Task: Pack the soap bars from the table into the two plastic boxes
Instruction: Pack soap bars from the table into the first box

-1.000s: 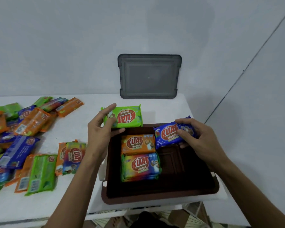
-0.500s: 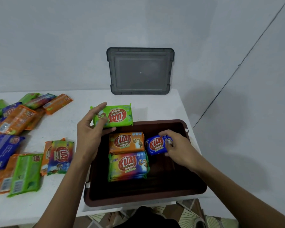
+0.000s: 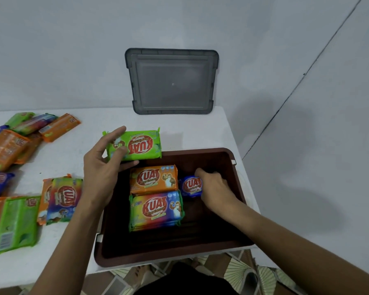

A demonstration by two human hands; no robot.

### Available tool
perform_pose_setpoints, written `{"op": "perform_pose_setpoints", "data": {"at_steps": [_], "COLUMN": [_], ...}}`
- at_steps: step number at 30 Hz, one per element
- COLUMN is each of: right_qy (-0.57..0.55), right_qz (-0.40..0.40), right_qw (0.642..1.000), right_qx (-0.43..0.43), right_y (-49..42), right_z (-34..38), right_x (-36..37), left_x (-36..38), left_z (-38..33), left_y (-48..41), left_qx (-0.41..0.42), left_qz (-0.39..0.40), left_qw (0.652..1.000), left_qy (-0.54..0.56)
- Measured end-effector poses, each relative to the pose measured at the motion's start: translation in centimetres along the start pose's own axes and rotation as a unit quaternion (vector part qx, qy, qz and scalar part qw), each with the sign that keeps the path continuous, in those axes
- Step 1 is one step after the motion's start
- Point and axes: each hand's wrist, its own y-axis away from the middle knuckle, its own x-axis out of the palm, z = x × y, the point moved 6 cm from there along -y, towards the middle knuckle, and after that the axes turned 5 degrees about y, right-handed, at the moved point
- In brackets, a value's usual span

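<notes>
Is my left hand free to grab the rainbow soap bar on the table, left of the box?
Probably not yet: the left hand holds the green soap bar. The rainbow soap bar lies uncovered near that wrist; nothing else blocks it.

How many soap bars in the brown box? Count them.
3: orange bar at the back, rainbow bar nearer, blue bar held by the right hand; more may lie beneath.

Only one view is provided, taken from a wide-angle camera worn on the head. The table (image 3: 200,128) is viewed from above its front edge, facing forward and down toward the wall (image 3: 73,50). The brown box (image 3: 200,151) at the right front corner is seen at close range.
</notes>
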Motion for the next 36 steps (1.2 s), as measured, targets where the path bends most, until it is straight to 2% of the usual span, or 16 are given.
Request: {"op": "perform_pose_setpoints", "data": {"at_steps": [9,13,15,18,20,23,25,27,30,33,36], "right_qy": [0.137,0.174,0.134,0.006,-0.066,-0.163,-0.241,-0.305,-0.326,-0.347,-0.382], "right_qz": [0.018,-0.031,-0.082,-0.153,-0.198,-0.219,-0.185,-0.115,-0.04,-0.012,0.023], "right_qw": [0.99,0.984,0.986,0.985,0.971,0.948,0.935,0.925,0.925,0.921,0.906], "right_qx": [0.007,-0.037,-0.048,-0.078,-0.12,-0.165,-0.181,-0.195,-0.192,-0.18,-0.18], "right_y": [0.8,0.9,0.6,0.5,1.0,1.6,1.7,1.6,1.6,1.7,1.7], "right_z": [0.8,1.5,1.2,0.4,0.6,1.7,2.6,3.6,4.4,4.6,4.5], "right_x": [0.5,-0.7,-2.8,-6.6,-8.8,-10.1,-9.9,-9.3,-8.4,-8.1,-8.2], "left_x": [0.0,0.1,0.1,0.5,1.2,2.3,3.1,3.8,4.6,5.2,5.5], "left_z": [0.0,-0.2,-0.4,-0.6,-0.7,-0.9,-0.9,-1.3,-1.8,-2.4,-2.7], "left_y": [0.1,0.2,0.2,0.4,0.6,1.2,1.6,1.8,2.1,2.3,2.4], "left_qx": [-0.01,-0.015,-0.017,-0.028,-0.038,-0.055,-0.061,-0.056,-0.045,-0.03,-0.028], "left_qz": [0.002,0.01,0.018,0.036,0.056,0.1,0.128,0.15,0.169,0.171,0.165], "left_qw": [1.0,1.0,1.0,0.999,0.998,0.993,0.989,0.986,0.985,0.984,0.986], "left_qy": [0.002,0.001,-0.005,-0.009,-0.001,0.023,0.038,0.037,0.004,-0.03,-0.017]}}
